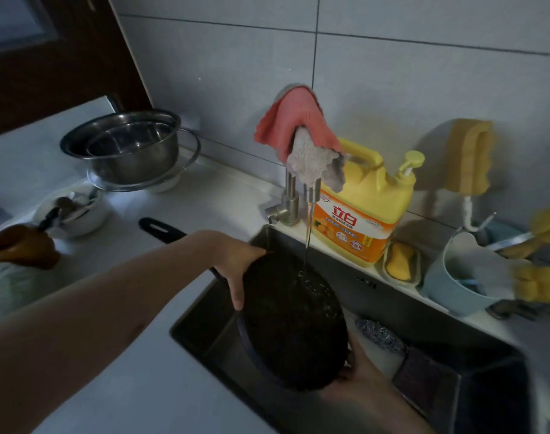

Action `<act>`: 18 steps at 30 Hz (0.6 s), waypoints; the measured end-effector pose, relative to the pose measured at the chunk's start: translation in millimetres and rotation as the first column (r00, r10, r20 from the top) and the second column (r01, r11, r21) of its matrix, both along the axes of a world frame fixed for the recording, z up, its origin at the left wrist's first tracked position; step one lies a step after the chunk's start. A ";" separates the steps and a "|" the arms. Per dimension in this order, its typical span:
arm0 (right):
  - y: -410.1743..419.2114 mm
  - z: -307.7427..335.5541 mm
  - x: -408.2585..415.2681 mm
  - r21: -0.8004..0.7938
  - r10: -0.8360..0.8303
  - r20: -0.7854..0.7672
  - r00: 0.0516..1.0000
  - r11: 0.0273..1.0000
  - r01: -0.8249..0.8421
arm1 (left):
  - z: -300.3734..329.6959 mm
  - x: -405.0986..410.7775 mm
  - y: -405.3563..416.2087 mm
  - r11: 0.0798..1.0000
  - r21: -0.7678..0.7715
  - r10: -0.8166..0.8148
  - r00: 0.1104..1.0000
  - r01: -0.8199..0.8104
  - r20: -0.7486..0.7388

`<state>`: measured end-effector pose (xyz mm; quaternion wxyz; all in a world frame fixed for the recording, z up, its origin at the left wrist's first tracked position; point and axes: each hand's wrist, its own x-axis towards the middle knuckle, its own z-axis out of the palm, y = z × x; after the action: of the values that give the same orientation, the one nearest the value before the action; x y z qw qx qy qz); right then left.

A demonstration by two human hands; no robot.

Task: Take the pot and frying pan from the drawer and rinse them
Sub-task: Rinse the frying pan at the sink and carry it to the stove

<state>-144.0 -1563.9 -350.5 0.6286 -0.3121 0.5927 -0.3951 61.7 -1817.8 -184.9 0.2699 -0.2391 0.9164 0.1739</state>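
While water runs onto the tilted frying pan (pixel 291 324), left hand (pixel 236 264) grips its ten-o'clock rim, right hand (pixel 358 371) clasps five o'clock.

Single head-worn wide-angle view, looking forward and down from close above the sink (pixel 455 364), facing the tiled wall (pixel 392 73) behind the faucet (pixel 291 195), with countertop (pixel 161 211) stretching off left.
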 end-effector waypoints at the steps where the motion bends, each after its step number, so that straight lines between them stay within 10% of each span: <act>1: -0.7 -6.9 5.4 -0.012 -0.040 0.021 0.999 0.999 0.041 | 3.0 -2.0 -0.3 0.999 0.039 0.033 0.999 -0.034 0.028; 9: -6.8 34.6 -17.0 -0.317 -0.222 -0.246 0.944 0.938 0.138 | -1.2 8.3 21.2 0.980 -0.010 0.187 0.928 -0.201 -0.321; 18: -16.5 148.9 -97.7 -0.173 0.160 -0.558 0.814 0.937 -0.303 | -65.5 10.3 57.3 0.808 0.426 0.547 0.786 -0.407 -0.287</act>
<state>-241.7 -1580.4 -201.5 0.4364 -0.5580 0.6460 -0.2843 72.0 -1760.5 -250.5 0.0621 -0.3754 0.8144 0.4382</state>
